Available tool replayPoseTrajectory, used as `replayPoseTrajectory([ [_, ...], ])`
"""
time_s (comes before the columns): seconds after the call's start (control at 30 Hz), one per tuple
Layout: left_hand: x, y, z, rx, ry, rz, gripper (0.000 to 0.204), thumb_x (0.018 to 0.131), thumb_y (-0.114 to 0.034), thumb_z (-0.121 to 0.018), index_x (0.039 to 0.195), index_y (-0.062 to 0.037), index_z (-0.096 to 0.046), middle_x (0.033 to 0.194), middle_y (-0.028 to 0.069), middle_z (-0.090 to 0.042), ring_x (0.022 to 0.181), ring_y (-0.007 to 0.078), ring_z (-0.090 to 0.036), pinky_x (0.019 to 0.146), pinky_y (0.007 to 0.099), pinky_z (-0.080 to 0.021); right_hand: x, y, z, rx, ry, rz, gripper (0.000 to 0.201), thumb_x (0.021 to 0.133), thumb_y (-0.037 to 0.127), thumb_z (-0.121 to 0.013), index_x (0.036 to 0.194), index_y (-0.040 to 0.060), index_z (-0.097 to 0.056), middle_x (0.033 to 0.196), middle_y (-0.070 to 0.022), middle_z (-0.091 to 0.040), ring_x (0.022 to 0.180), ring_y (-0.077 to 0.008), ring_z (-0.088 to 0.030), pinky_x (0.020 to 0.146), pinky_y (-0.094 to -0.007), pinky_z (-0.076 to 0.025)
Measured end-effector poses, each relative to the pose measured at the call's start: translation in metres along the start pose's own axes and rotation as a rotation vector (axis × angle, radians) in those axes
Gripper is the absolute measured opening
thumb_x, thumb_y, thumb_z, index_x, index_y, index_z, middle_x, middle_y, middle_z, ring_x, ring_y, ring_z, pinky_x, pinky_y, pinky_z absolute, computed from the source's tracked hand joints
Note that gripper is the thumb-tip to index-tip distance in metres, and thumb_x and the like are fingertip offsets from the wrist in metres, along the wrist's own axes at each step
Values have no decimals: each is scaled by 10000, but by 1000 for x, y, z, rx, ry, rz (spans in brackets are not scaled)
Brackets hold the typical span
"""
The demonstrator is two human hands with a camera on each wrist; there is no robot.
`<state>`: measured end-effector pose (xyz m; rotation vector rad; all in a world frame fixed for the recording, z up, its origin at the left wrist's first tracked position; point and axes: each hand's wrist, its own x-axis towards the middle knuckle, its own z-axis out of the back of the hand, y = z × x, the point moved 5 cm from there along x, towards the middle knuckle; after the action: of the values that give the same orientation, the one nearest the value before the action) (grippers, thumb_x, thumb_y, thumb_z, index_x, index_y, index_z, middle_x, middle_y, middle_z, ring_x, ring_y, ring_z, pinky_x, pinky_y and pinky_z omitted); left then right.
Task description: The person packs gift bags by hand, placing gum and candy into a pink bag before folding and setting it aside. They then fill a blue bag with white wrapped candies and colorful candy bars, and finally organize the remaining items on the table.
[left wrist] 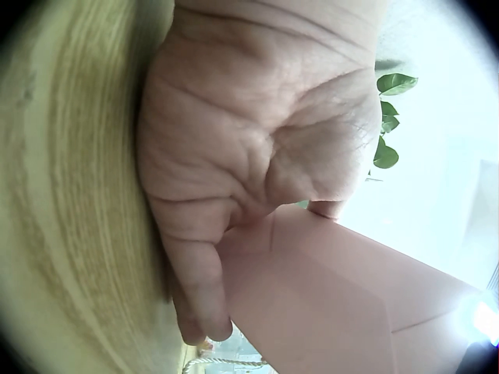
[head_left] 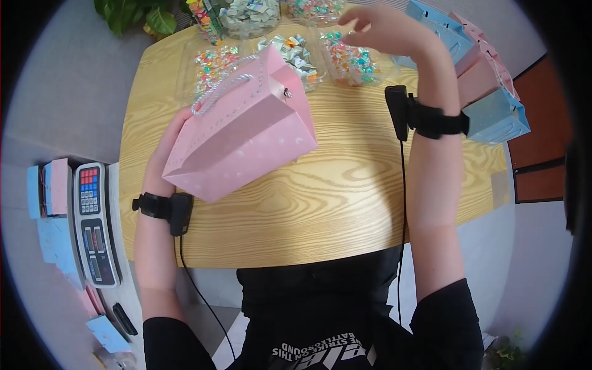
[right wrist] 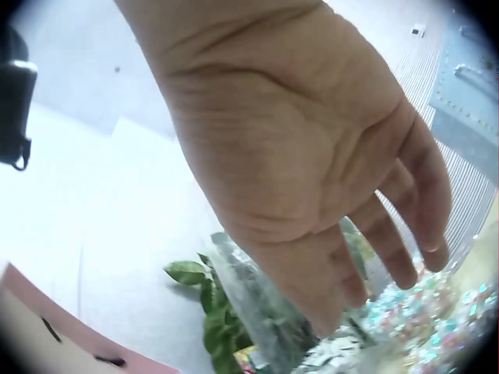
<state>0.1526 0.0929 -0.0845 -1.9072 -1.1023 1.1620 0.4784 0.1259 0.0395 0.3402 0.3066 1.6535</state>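
Note:
A pink paper gift bag [head_left: 262,151] with silver rope handles [head_left: 222,92] leans tilted over the table, its mouth facing me. My left hand [head_left: 165,151] grips it at its left side; in the left wrist view the fingers [left wrist: 195,273] lie on one side of the pink paper and the thumb partly shows on the other. Raised over the far right of the table, my right hand [head_left: 394,34] holds nothing, its fingers loosely bent. Beneath it in the right wrist view are shiny wrapped candies [right wrist: 421,315]. A clear tray of colourful candies [head_left: 354,61] sits just below that hand.
More clear containers hold silvery packets [head_left: 250,15], white-and-yellow wrapped pieces [head_left: 290,52] and candies [head_left: 216,65]. Blue and pink gift bags [head_left: 493,114] line the right edge. A scale [head_left: 95,228] stands at the left, beside folded bags. A plant [head_left: 126,18] is behind the table.

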Motion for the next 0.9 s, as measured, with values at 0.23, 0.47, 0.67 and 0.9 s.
replayPoseTrajectory([
  [0.23,1,1,0,-17,27,-6,393,943,-346,-586,1176,-32,-627,1068,85,-691,906,156,-667,773,280,-542,31,-54,-64,-190,264,-291,812,753,325,-706,1485,246,-365,1311,-124,-595,1063,-274,-632,769,-386,-571],
  [0.47,2,2,2,-47,25,5,391,942,-343,-598,1176,-31,-627,1063,86,-693,896,162,-670,765,280,-544,35,-46,-79,-282,247,-251,748,728,177,-657,1430,287,-423,1259,-126,-617,1028,-317,-640,785,-397,-562],
  [0.67,1,0,1,-38,-5,-2,389,934,-338,-616,1169,-29,-632,1052,88,-696,881,162,-674,745,281,-549,37,-48,-79,-262,230,-228,598,751,164,-664,1328,241,-531,1189,-116,-641,982,-303,-655,780,-398,-554],
  [0.9,2,0,1,-46,-17,27,420,916,-345,-641,1180,-19,-627,1048,101,-695,879,173,-678,731,280,-554,45,-55,-81,-202,195,-184,512,727,181,-744,1221,161,-610,1003,-100,-703,873,-263,-677,725,-381,-549],
])
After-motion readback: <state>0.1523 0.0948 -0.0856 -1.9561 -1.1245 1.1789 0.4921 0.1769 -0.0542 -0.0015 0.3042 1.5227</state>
